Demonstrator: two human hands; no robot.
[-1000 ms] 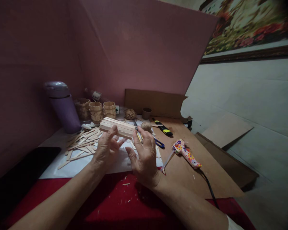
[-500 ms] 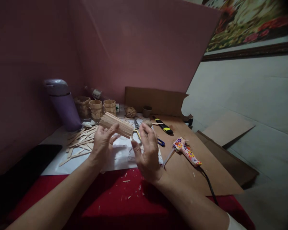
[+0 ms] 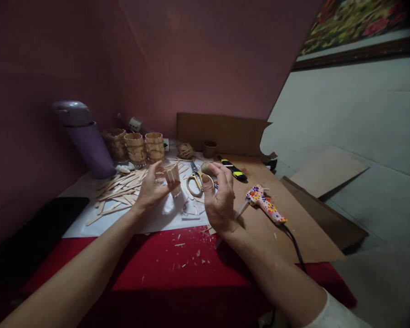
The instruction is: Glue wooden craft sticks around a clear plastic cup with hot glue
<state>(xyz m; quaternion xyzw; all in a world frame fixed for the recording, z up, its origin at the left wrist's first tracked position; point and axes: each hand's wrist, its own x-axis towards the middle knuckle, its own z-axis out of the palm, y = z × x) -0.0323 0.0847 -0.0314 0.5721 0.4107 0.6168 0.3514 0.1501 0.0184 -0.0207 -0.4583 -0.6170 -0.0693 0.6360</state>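
- Grips a small stick piece [image 3: 171, 173] in the left hand [image 3: 152, 189], between thumb and fingers, standing on end over the white paper [image 3: 109, 225].
- Holds the right hand [image 3: 220, 196] just apart from it, fingers loosely bent, with a gap between thumb and fingertips.
- Has scissors [image 3: 195, 182] lying between the hands, slightly farther off (gold-coloured handles, partly behind the right thumb).
- Has a twine roll [image 3: 206, 167] just beyond the right fingers, and a black-and-yellow cutter [image 3: 234, 169] near it.
- Spreads loose sticks [image 3: 118, 193] left of the left hand, on the paper.
- Rests a flowered glue gun [image 3: 266, 205] on the brown board [image 3: 294, 243], to the right.
- Lines up three cups [image 3: 135, 148] behind the sticks, beside a purple flask [image 3: 90, 146].
- Scatters scraps over red cloth [image 3: 150, 269] in front.
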